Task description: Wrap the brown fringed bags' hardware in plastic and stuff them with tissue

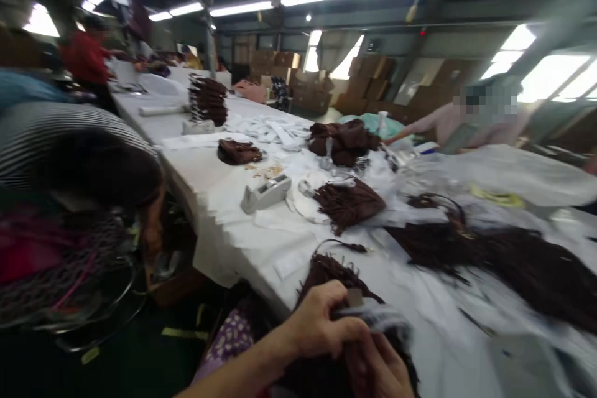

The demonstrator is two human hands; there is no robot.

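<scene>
A dark brown fringed bag (326,272) lies at the table's near edge, partly in my lap. My left hand (321,320) is closed, thumb and fingers pinching the greyish-white material (385,317) at the bag's opening. Close beside it, my right hand (380,367) is closed on the same bag lower down; its fingertips are partly hidden and blurred. A small brownish tag or flap (355,297) sticks up by my left fingers. Just beyond the bag, a thin dark strap (345,245) curves over the white tabletop.
A grey tape dispenser (267,194) and another fringed bag (349,202) sit ahead. More dark bags (536,261) lie right. Brown pieces (208,99) are stacked farther back. A person in stripes (69,143) bends down at left; another person (489,112) works across the table (224,255).
</scene>
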